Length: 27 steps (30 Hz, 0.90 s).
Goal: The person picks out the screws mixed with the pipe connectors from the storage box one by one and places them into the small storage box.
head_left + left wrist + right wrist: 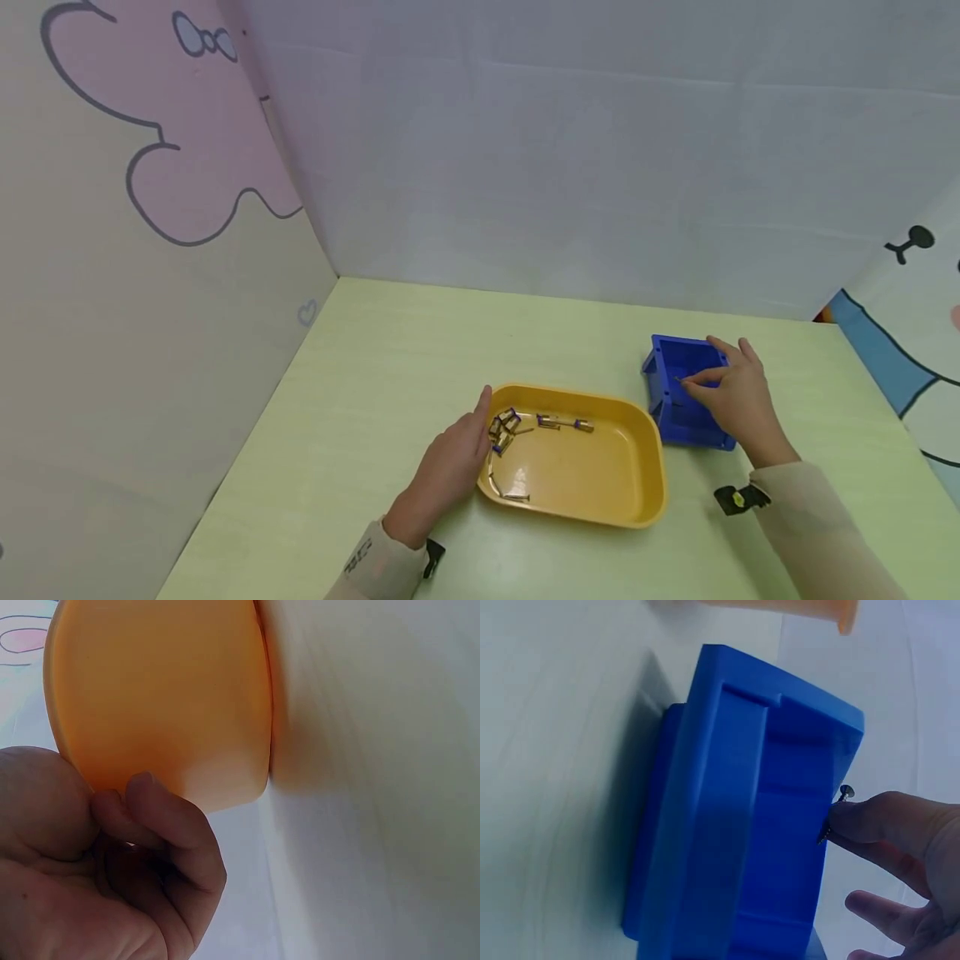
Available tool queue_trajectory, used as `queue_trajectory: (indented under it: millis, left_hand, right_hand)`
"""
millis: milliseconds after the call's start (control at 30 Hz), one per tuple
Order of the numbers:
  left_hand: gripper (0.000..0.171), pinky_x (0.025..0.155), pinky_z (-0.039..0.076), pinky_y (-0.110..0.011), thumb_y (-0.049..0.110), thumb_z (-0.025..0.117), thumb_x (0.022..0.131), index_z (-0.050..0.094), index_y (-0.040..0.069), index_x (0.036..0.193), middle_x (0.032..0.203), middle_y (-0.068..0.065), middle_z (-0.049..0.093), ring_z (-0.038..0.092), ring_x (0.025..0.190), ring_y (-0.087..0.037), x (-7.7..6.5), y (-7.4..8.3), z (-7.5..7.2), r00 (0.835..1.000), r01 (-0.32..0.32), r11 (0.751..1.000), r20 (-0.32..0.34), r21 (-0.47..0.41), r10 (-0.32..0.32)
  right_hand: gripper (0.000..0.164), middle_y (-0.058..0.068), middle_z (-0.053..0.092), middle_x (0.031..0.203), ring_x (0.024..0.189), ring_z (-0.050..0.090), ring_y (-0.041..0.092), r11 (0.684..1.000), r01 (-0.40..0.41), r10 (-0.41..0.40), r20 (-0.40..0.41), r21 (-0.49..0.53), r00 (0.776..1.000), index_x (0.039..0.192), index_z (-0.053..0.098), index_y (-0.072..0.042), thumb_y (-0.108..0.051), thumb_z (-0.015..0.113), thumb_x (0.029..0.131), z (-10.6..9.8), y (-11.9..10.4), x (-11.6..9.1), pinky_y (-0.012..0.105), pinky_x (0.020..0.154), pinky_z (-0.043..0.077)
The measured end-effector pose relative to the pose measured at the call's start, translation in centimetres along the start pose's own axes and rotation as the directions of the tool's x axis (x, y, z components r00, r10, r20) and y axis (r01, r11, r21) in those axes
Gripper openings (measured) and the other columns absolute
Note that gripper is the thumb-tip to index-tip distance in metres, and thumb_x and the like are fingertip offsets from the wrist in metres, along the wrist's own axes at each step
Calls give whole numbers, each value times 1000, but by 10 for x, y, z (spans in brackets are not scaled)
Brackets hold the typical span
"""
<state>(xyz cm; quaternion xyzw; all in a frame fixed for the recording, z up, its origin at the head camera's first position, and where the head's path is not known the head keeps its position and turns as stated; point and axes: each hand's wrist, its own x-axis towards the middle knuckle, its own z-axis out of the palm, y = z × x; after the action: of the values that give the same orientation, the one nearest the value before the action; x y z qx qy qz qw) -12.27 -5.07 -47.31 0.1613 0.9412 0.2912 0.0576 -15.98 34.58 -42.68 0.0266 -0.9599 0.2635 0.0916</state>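
My right hand pinches a small metal screw between thumb and forefinger, its flat head pointing up past the fingertips. The other fingers are spread apart. Below the screw is a blue bin, with a few small dark pieces on its floor. My left hand grips the left end of a yellow tray, thumb at the rim and fingers curled against the outer wall in the left wrist view. Inside the tray lie several short gold cylinders with blue ends, and some loose screws.
Both containers stand on a pale yellow-green table, the bin just beyond the tray's right end. A white sheet rises behind the table. Printed panels with cartoon figures stand at the left and right sides.
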Motion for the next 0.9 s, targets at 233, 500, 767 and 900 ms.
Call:
queue_trajectory:
  millis: [233, 500, 767, 900]
  left_hand:
    - [58, 89, 52, -45, 19, 39, 107, 18, 13, 161, 141, -15, 56, 63, 110, -25, 0, 0, 0, 1000, 9, 1000, -1, -5, -9]
    - [58, 87, 52, -45, 20, 39, 107, 16, 14, 161, 140, -14, 57, 63, 108, -24, -1, 0, -1, 1000, 13, 1000, 11, 6, -13]
    - [58, 78, 52, -39, 21, 38, 108, 16, 15, 161, 138, -13, 59, 61, 92, -19, -1, -1, -1, 1000, 16, 1000, 6, 13, -16]
    - [59, 70, 49, -35, 20, 39, 107, 16, 15, 161, 134, -13, 60, 55, 81, -15, 0, -1, 1, 1000, 13, 1000, 6, 24, -13]
  right_hand:
    - [13, 40, 37, 145, 142, 18, 55, 999, 4, -4, -4, -33, 1000, 88, 76, 9, -3, 75, 84, 4, 4, -2, 56, 118, 0]
    - [16, 33, 37, 149, 145, 10, 53, 998, 53, -52, -39, 29, 998, 94, 77, 6, -7, 76, 87, 2, -10, 2, 67, 113, 4]
    - [14, 20, 37, 154, 148, 13, 45, 970, 186, -196, 52, 156, 979, 97, 80, -4, -14, 76, 88, 5, -56, 12, 70, 110, 11]
    - [15, 16, 35, 157, 149, 13, 41, 951, 252, -273, 106, 177, 956, 99, 81, -8, -17, 77, 88, 15, -79, 15, 70, 110, 15]
